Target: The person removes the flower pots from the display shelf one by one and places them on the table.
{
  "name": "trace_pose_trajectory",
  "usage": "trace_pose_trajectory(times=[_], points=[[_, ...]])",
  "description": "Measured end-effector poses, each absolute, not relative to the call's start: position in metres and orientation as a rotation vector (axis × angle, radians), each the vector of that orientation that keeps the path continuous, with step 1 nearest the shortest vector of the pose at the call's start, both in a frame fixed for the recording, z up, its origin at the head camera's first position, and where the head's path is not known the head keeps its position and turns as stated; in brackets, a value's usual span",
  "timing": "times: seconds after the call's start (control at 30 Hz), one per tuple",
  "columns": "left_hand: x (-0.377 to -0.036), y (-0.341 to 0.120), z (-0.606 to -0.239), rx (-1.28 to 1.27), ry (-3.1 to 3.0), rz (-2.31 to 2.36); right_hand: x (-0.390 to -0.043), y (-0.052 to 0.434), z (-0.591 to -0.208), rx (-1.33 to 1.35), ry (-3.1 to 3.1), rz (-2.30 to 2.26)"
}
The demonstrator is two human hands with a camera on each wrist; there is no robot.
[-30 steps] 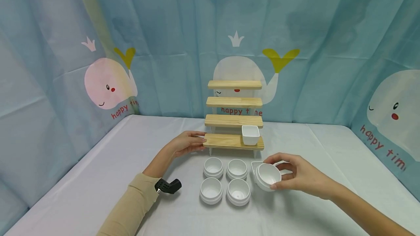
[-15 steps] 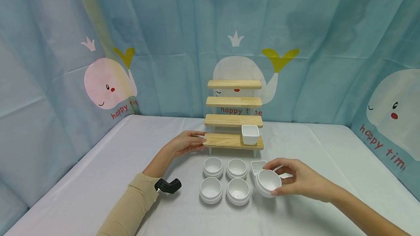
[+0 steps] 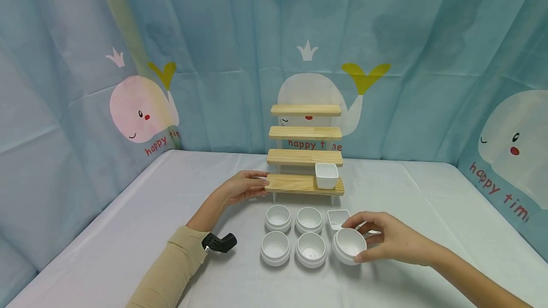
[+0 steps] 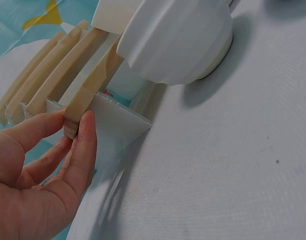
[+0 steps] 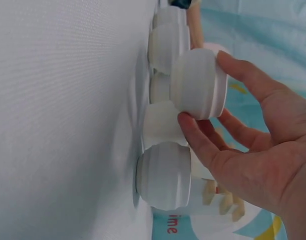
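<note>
My left hand (image 3: pixel 244 187) pinches the left end of the lowest board on a four-tier wooden display stand (image 3: pixel 295 184); the left wrist view shows thumb and fingertips on that board's end (image 4: pixel 79 112). My right hand (image 3: pixel 389 239) holds a round white bowl (image 3: pixel 349 245) between thumb and fingers, its opening upward. In the right wrist view the held bowl (image 5: pixel 197 82) is raised off the tabletop. Behind it stands a white square bowl (image 3: pixel 337 218). Several round white bowls (image 3: pixel 311 249) stand in two rows just left of it.
Another square white bowl (image 3: pixel 327 176) sits on the right of the lowest board. One more round bowl (image 5: pixel 165 175) stands on the white cloth beyond my right hand, mostly hidden in the head view. A blue whale-print curtain (image 3: pixel 214 108) hangs behind the table.
My right hand has brought the round bowl down and toward the front edge, uncovering more of the square bowl behind it. The left hand stays on the stand.
</note>
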State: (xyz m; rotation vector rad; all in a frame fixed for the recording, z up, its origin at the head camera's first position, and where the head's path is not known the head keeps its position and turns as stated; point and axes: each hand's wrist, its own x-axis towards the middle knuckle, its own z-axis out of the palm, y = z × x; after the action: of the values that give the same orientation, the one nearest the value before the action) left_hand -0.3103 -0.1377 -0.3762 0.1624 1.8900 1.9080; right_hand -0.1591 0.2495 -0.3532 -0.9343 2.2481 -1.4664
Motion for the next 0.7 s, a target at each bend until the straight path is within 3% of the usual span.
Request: trace_pose_trajectory(times=[0.7], points=[[-0.310, -0.138, -0.377, 0.167, 1.883, 1.912, -0.156, 0.246, -0.365, -1.046, 2.334, -1.411]])
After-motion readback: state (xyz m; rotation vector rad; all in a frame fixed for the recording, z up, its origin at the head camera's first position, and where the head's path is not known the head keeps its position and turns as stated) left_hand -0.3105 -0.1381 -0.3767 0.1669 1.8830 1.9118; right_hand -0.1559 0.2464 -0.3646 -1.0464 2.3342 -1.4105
